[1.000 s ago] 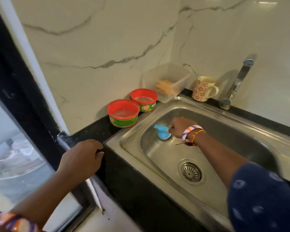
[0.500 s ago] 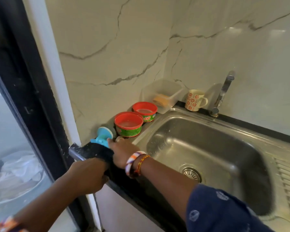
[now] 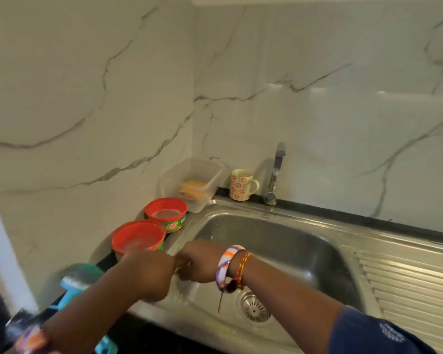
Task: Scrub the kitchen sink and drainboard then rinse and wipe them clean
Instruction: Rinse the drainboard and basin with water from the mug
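Note:
The steel sink [image 3: 279, 251] has a round drain [image 3: 253, 309], and its ribbed drainboard [image 3: 407, 284] runs off to the right. My left hand [image 3: 149, 274] and my right hand [image 3: 197, 261] meet over the sink's left rim, knuckles up and fingers curled toward each other. What lies between the fingers is blurred and hidden. A blue scrub brush [image 3: 79, 279] lies on the dark counter at the left, partly under my left forearm, with neither hand on it.
Two red-lidded soap tubs [image 3: 138, 237] [image 3: 168, 213] stand left of the sink. Behind them is a clear box [image 3: 189, 175] holding a sponge, then a flowered mug [image 3: 242, 185] and the tap [image 3: 275, 175]. Marble walls close off the back and left.
My right hand carried the blue brush out of the sink, left it on the counter and came back to the sink's left rim. My left hand came off the counter edge to meet it.

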A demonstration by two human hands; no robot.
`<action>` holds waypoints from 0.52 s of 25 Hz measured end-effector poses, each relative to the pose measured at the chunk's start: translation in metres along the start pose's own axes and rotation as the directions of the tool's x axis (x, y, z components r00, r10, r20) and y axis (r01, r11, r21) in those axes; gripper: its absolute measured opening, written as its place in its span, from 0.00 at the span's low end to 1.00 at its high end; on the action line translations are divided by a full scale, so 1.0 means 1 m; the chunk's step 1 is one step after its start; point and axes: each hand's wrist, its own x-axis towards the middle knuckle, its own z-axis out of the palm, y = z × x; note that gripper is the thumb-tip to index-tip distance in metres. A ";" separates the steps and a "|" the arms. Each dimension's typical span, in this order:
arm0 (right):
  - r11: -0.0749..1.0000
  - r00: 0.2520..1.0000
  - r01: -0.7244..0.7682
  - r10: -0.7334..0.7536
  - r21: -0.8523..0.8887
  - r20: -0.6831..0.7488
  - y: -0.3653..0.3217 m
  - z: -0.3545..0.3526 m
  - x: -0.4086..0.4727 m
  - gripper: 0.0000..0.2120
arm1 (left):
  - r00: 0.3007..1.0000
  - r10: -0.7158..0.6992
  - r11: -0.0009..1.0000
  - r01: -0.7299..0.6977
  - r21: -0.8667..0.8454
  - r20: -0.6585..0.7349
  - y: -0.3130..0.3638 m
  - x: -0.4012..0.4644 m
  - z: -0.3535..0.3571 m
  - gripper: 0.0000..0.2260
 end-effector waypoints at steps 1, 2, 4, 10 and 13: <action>0.998 0.999 -0.050 0.050 -0.028 -0.012 0.014 -0.015 -0.004 0.14 | 0.999 0.042 0.999 -0.043 -0.018 -0.020 0.005 0.021 -0.012 0.14; 0.994 0.995 -0.097 0.095 -0.057 -0.029 0.029 -0.028 -0.008 0.13 | 0.996 0.078 0.996 -0.079 -0.027 -0.050 0.011 0.041 -0.024 0.13; 0.979 0.979 -0.188 0.180 -0.080 -0.101 0.065 -0.052 -0.006 0.13 | 0.984 0.137 0.988 -0.144 -0.053 -0.113 0.023 0.085 -0.051 0.13; 0.835 0.730 -0.497 0.550 0.237 -0.407 0.207 -0.107 0.035 0.16 | 0.978 0.091 0.979 -0.123 -0.164 -0.190 0.031 0.197 -0.111 0.16; 0.717 0.566 -0.543 0.697 0.436 -0.441 0.263 -0.116 0.068 0.18 | 0.972 0.033 0.978 -0.080 -0.195 -0.233 0.021 0.232 -0.120 0.14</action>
